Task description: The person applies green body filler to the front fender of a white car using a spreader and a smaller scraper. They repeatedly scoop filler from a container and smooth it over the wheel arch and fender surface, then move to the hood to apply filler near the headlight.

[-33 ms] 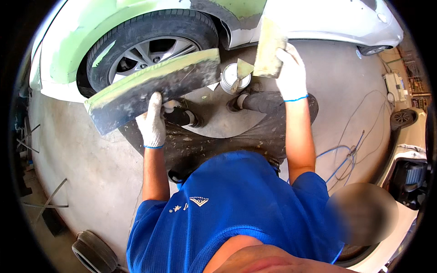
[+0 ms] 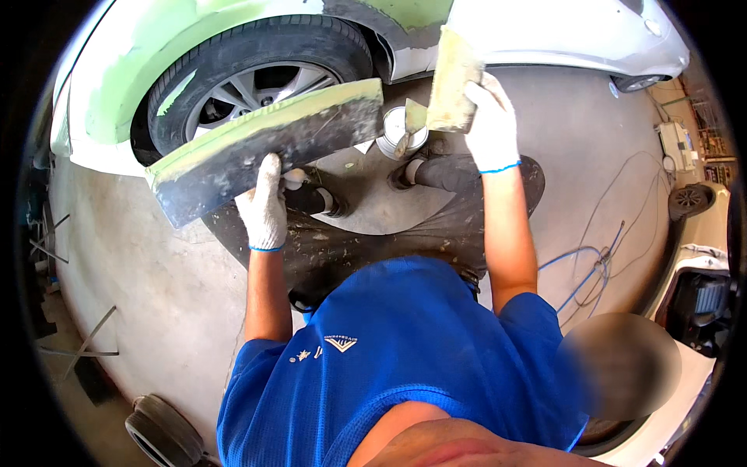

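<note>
I have the left hand (image 2: 266, 206), in a white knit glove with a blue-edged cuff, gripping a long, dark, flat board (image 2: 264, 149) near the middle of its lower edge; the thumb lies on the near face, while most of the fingers are hidden behind. The board is tilted, its right end higher, and a band of pale green paste (image 2: 311, 103) runs along its upper edge. My right hand (image 2: 496, 121), gloved alike, is closed on the right side of a broad, flat spreader (image 2: 450, 87) coated in pale yellow-green, which I hold nearly upright, well to the right of the left wrist and just beyond the board's right end. Below and between the two tools, a round white can (image 2: 391, 124) stands on the grey concrete floor (image 2: 373, 219), with a small triangular scraper (image 2: 416, 115), green-smeared, over its right side. Beyond the board I see a black tyre on a silver spoked wheel (image 2: 280, 35), under the green-patched arch of a white car (image 2: 101, 124); I cannot tell how near the board comes to it. Farther right, a blue hose (image 2: 580, 251) lies coiled on the floor, and at lower left rests a loose dark tyre (image 2: 159, 436).
</note>
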Motion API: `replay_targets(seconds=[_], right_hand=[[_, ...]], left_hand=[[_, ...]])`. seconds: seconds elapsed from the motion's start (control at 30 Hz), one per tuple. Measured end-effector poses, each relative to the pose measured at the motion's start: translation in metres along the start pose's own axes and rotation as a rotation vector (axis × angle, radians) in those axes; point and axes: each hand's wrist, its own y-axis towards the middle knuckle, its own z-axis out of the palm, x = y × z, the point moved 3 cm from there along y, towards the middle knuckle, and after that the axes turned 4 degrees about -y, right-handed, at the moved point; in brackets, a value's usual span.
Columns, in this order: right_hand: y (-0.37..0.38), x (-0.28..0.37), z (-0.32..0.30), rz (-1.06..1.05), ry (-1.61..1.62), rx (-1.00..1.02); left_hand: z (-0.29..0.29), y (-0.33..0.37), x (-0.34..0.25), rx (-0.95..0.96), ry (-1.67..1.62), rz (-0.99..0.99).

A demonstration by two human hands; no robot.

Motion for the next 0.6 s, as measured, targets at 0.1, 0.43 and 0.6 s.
replay_targets(seconds=[0.1,0.43,0.6], right_hand=[[0.004,-0.001,0.011,-0.029,-0.065,-0.093],[0.143,0.092,0.026,-0.975,-0.985,-0.259],[0.176,0.128,0.036,-0.915,-1.133,-0.265]], left_hand=[[0.021,-0.002,-0.006,0.034,-0.075,0.058],[-0.065,0.015,-0.018,-0.190,0.174,0.179],[-0.135,0.027,0.009,-0.275,0.261,0.093]])
